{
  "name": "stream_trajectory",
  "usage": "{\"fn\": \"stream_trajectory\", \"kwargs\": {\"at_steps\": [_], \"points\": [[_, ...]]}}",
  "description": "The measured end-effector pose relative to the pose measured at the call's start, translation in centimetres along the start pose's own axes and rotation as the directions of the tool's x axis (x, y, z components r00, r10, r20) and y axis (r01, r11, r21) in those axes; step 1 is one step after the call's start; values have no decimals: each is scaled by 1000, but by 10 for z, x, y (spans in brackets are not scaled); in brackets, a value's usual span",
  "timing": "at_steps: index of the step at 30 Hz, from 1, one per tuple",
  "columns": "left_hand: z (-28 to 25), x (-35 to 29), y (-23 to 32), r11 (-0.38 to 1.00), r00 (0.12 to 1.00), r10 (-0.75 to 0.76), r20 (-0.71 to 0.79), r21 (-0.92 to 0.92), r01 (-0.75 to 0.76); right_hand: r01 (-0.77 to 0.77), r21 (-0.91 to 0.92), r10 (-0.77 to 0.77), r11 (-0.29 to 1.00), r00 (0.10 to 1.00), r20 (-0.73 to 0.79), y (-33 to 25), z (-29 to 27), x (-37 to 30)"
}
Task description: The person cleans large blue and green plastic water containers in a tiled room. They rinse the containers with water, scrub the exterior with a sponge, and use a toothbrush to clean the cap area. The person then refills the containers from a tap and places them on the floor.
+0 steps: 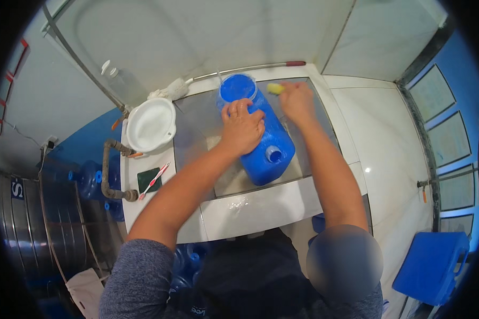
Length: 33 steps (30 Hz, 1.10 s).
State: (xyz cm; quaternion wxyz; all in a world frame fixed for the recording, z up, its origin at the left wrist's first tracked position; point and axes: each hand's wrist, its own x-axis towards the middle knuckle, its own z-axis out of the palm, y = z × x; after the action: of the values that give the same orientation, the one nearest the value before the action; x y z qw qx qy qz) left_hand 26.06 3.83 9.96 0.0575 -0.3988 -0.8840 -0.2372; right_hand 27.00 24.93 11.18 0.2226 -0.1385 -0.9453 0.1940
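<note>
A blue plastic water jug [270,127] with a slim, rectangular body lies in the grey-tiled basin [194,119]. It has a wide round cap [238,87] at the far end and a small open spout [273,154] nearer me. Wet-looking streaks show on its surface. My left hand [243,126] grips the jug from above, its fingers curled over the side near the cap. To the right of the jug, my right hand [297,101] is raised and blurred. A yellow sponge [275,88] sticks out from its fingertips.
A white basin [151,125] stands on the left ledge, with a toothbrush [154,181] on a dark green pad [145,177] nearer me. Behind lie a long-handled brush [239,70] and a clear bottle [120,80]. Pipes [107,170] rise at left. Another blue jug [431,266] stands at lower right.
</note>
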Motion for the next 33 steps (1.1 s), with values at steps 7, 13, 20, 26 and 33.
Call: {"fn": "stream_trajectory", "kwargs": {"at_steps": [7,13,20,26,33], "points": [[11,-9,19,831,883,-397,252,-311,462,318,117,-289,941,933,-216,-9,-15,-15],[-10,-1,31,917,879,-327,347,-108,384,443,-40,-442,895,874,-203,16,-30,-35],[-2,6,38,982,933,-174,316,-18,189,250,-170,-256,953,967,-16,21,-51,-16],[2,17,39,991,937,-125,326,-7,134,434,31,-431,900,899,-72,17,-22,-41],[1,14,40,998,911,-58,409,2,62,551,43,-549,834,835,-42,20,-31,-59]]}}
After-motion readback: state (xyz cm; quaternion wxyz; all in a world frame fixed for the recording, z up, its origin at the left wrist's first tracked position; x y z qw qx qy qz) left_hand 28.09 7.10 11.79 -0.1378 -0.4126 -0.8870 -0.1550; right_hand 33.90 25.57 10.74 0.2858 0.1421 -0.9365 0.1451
